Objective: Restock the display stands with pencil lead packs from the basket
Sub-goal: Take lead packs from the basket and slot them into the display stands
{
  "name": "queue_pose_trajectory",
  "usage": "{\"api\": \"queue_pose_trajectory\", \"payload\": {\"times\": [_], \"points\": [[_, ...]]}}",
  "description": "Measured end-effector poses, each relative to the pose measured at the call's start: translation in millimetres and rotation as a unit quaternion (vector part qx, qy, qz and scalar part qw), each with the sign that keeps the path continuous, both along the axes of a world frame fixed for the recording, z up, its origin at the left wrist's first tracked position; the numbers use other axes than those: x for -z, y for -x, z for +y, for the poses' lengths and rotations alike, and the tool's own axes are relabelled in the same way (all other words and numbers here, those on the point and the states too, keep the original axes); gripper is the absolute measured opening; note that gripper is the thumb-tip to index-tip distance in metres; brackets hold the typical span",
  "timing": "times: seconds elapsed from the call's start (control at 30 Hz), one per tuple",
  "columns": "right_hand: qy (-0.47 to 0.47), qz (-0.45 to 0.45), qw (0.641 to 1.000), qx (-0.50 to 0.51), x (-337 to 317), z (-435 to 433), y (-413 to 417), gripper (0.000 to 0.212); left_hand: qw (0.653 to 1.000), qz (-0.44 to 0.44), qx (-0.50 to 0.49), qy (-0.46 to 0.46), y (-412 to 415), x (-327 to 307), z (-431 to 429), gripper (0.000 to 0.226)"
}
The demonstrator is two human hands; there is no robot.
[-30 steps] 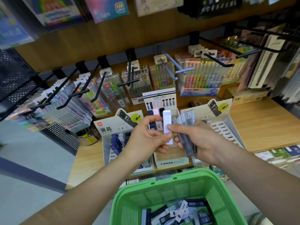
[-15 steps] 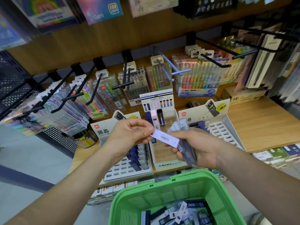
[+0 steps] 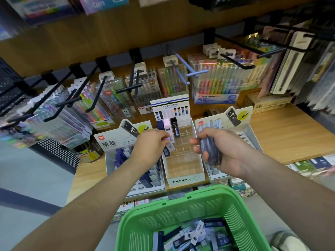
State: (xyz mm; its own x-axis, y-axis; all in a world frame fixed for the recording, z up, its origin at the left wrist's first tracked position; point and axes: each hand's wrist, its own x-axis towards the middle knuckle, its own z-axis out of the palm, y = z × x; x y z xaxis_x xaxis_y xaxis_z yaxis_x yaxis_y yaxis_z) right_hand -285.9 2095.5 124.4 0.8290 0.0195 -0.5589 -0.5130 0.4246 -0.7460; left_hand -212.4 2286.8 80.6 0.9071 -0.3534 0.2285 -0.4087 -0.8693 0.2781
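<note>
1. Head view, general layout: a person stands at a wooden shelf that carries three cardboard display stands side by side. A green basket sits nearest the camera, below both forearms.
2. Left hand: the fingers are curled, and thumb and fingertips pinch one pale pack. The pack is tilted over the rear left part of the middle stand. Whether it touches a compartment cannot be told.
3. Right hand: it is closed around a bundle of dark translucent packs, held above the boundary between the middle stand and the right stand.
4. Middle stand: clear dividers form a grid of compartments. Three upright packs stand in the back row: one navy, one pink, one black.
5. Left stand: dark blue packs stand in its compartments, partly hidden by the left forearm.
6. Basket contents: loose lead packs lie jumbled on the basket floor.
7. Background: pen sets hang on black hooks along the back panel above the stands.
</note>
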Motion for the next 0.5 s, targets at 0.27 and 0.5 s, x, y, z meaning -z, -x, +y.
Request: {"api": "queue_pose_trajectory", "payload": {"times": [0.27,0.5], "points": [[-0.008,-0.005,1.000,0.012,-3.0,-3.7,2.5,0.021,0.997,-0.044,0.018,-0.068,-12.4,7.8,-11.8,0.017],[-0.004,-0.016,1.000,0.004,-3.3,-7.1,1.9,0.022,0.999,0.004,0.020,-0.048,-13.1,12.7,-17.3,0.018]]}}
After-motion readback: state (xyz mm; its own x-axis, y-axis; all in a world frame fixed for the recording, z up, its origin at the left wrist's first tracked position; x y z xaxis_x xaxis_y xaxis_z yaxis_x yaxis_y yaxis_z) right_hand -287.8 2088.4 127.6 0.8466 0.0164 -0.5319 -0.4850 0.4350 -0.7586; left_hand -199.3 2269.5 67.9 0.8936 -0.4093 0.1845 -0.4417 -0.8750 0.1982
